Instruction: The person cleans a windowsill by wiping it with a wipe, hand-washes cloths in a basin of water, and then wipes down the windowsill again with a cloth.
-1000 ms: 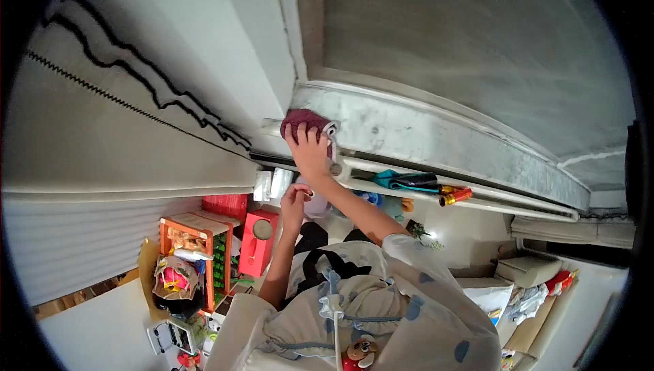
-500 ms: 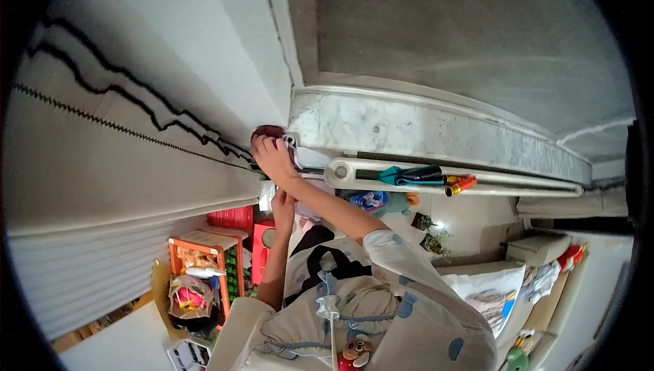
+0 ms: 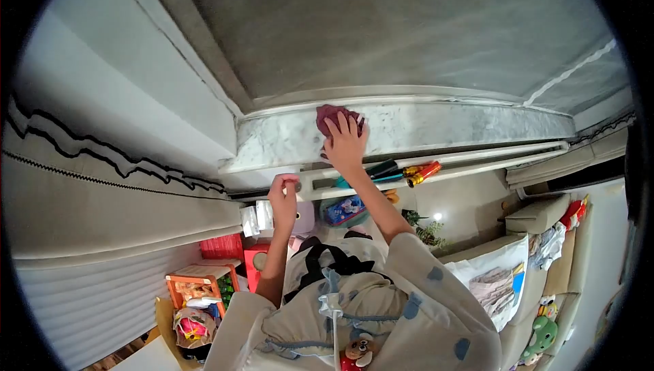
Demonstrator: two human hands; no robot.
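A crumpled maroon cloth (image 3: pixel 330 120) lies on the marble windowsill (image 3: pixel 436 124), close to the window frame. My right hand (image 3: pixel 346 142) presses down on it with fingers spread over its folds. Lower and to the left, my left hand (image 3: pixel 284 192) is curled closed beside the end of the white radiator (image 3: pixel 308 183), and nothing shows in its fingers. I cannot tell whether that hand touches the radiator.
A dark folded umbrella-like item (image 3: pixel 381 168) and red-and-gold tubes (image 3: pixel 424 174) rest on the radiator. Black-trimmed curtains (image 3: pixel 116 201) hang at left. Below them stands an orange-framed rack (image 3: pixel 199 282). Potted plants (image 3: pixel 429 233) and a sofa (image 3: pixel 538 211) are at right.
My right hand and the maroon cloth have moved right, from the sill's left corner onto the marble. My left hand has come away from beside my right wrist and now shows separately.
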